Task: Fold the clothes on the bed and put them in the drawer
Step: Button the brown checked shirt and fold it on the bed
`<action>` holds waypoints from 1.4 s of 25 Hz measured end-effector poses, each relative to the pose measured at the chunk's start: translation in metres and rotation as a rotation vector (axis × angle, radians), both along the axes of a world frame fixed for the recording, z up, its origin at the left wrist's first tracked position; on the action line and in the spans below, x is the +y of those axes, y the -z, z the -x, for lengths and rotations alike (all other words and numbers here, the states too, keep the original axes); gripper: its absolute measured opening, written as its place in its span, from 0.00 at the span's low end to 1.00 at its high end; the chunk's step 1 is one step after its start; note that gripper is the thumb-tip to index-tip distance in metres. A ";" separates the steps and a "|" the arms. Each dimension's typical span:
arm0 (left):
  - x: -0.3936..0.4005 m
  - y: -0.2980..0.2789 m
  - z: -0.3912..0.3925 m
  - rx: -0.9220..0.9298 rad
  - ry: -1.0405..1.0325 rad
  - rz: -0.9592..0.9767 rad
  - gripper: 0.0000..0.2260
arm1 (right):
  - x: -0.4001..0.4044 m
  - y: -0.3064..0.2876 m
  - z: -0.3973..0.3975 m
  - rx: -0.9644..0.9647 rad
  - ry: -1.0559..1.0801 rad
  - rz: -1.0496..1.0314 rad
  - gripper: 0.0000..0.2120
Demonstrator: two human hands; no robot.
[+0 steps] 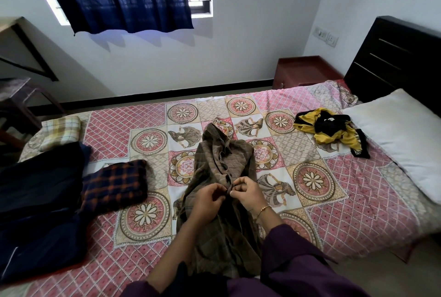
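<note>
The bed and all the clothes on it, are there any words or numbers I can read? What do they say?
No readable text anywhere in this view.
Yellow and black garment: a small white tag shows, too small and blurred to read.
Brown checked shirt, held by both hands: no lettering visible.
Wall switch plate: no legible markings.

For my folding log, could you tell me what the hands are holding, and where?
Both the left hand and right hand pinch the brown checked shirt at its front button placket, about halfway down.

Pillow (403, 139) cut off rightward
</note>
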State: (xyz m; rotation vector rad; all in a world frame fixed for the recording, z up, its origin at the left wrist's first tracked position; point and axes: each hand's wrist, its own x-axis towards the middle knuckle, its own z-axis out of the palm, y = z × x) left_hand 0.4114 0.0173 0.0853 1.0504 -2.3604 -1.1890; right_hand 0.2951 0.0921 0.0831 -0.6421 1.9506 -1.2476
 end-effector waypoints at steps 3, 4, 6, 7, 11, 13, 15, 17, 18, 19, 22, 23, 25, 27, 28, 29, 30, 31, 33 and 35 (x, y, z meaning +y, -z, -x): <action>0.001 -0.002 0.002 -0.062 0.071 0.201 0.09 | 0.001 0.004 0.001 0.040 -0.006 -0.011 0.13; 0.002 -0.002 0.003 -0.058 0.063 0.224 0.09 | 0.001 0.005 0.002 0.038 -0.006 -0.014 0.13; 0.003 -0.002 0.005 -0.037 0.031 0.244 0.08 | 0.000 0.005 0.002 0.014 0.002 -0.017 0.13; 0.003 -0.003 0.006 -0.031 0.015 0.234 0.09 | 0.000 0.005 0.003 0.010 0.010 -0.018 0.13; 0.001 0.001 0.006 -0.034 0.054 0.192 0.10 | -0.004 0.006 0.004 0.028 0.040 -0.059 0.13; 0.001 0.003 0.007 -0.050 0.040 0.295 0.10 | -0.007 0.005 0.003 0.092 0.037 -0.085 0.14; 0.001 0.007 0.009 -0.035 0.024 0.347 0.06 | -0.009 0.002 0.003 0.163 0.021 -0.096 0.15; 0.002 0.007 0.009 -0.010 0.006 0.392 0.03 | -0.007 0.002 0.002 0.198 0.002 -0.088 0.16; 0.001 0.007 0.010 -0.021 0.009 0.403 0.03 | -0.006 0.003 0.002 0.212 -0.013 -0.086 0.17; 0.002 0.006 0.010 -0.059 0.015 0.413 0.03 | -0.005 0.003 0.001 0.231 -0.032 -0.084 0.17; 0.002 0.007 0.015 -0.188 -0.025 0.274 0.07 | 0.000 0.005 0.002 0.269 -0.090 -0.025 0.17; 0.001 0.005 0.016 -0.184 -0.085 0.106 0.07 | 0.002 0.005 0.003 0.277 -0.104 0.007 0.17; 0.000 -0.007 0.014 -0.026 -0.241 -0.466 0.05 | 0.004 0.004 0.004 0.307 -0.130 0.071 0.17; 0.002 -0.017 0.013 0.122 -0.294 -0.946 0.08 | 0.004 0.003 0.002 0.323 -0.153 0.113 0.17; 0.002 -0.018 0.012 0.157 -0.294 -1.050 0.10 | 0.004 0.003 0.001 0.302 -0.152 0.133 0.16; 0.003 -0.020 0.013 0.186 -0.298 -1.111 0.12 | 0.004 0.002 0.000 0.252 -0.138 0.154 0.16; 0.004 -0.021 0.014 0.216 -0.300 -1.142 0.12 | 0.004 0.002 -0.001 0.185 -0.113 0.169 0.16; 0.004 -0.020 0.016 0.249 -0.316 -1.156 0.11 | 0.005 0.002 -0.002 0.111 -0.096 0.179 0.15; 0.004 -0.017 0.017 0.304 -0.361 -1.125 0.10 | 0.008 0.004 -0.005 0.063 -0.120 0.127 0.14; 0.006 -0.017 0.014 0.370 -0.363 -1.086 0.09 | 0.012 0.011 -0.009 0.148 -0.168 0.029 0.13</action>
